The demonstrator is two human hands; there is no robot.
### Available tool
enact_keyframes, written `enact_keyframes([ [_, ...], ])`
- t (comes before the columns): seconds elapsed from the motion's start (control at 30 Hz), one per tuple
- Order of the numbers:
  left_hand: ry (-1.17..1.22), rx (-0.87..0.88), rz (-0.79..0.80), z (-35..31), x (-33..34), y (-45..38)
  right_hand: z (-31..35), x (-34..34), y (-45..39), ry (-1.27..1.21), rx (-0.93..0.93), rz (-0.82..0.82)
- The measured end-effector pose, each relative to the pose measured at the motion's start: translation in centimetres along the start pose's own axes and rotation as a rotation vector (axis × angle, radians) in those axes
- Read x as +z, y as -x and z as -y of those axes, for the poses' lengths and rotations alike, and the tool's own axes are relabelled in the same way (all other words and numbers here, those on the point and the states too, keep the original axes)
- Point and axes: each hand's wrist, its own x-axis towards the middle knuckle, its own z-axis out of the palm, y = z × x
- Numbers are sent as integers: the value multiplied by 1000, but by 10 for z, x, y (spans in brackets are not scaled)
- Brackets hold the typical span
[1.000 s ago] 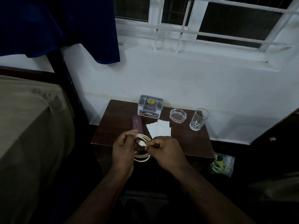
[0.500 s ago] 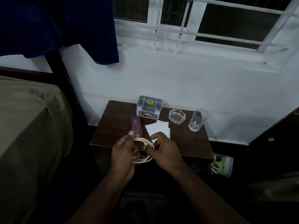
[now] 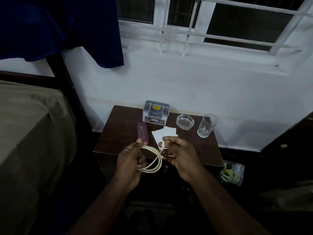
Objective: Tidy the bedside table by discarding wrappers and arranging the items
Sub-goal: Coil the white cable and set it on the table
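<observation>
A white cable (image 3: 155, 160) hangs in loose coils above the front edge of the dark wooden bedside table (image 3: 118, 126). My left hand (image 3: 130, 160) grips the coils on their left side. My right hand (image 3: 181, 153) pinches the cable's plug end between thumb and fingers. Behind my hands, white paper slips (image 3: 165, 134) lie flat on the table, with a purple case (image 3: 142, 133) to their left. At the back stand a grey plastic box (image 3: 155, 111), a glass ashtray (image 3: 185, 122) and a drinking glass (image 3: 207, 125).
A bed with an olive cover (image 3: 32, 129) fills the left side, its dark frame post close to the table. A blue cloth (image 3: 59, 28) hangs above it. A clear bag of rubbish (image 3: 232, 173) sits on the floor at the table's right. A dark cabinet (image 3: 291, 141) stands at right.
My right hand has pulled away to the right with the cable's end, so the coil is looser and wider. My left hand still holds the loops.
</observation>
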Motion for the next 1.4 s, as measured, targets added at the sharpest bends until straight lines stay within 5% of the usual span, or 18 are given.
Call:
enact_keyframes([
  [0.47, -372, 193, -64, 5, 0, 3, -9, -1, -2, 764, -457, 227],
  [0.83, -354, 212, -1, 4, 5, 8, -8, -2, 5, 325, -16, 271],
  [1.2, -351, 145, 16, 10, 4, 4, -22, 3, 0, 114, -67, 30],
  [1.4, -234, -23, -105, 10, 6, 2, -25, 13, -2, 39, -128, -39],
])
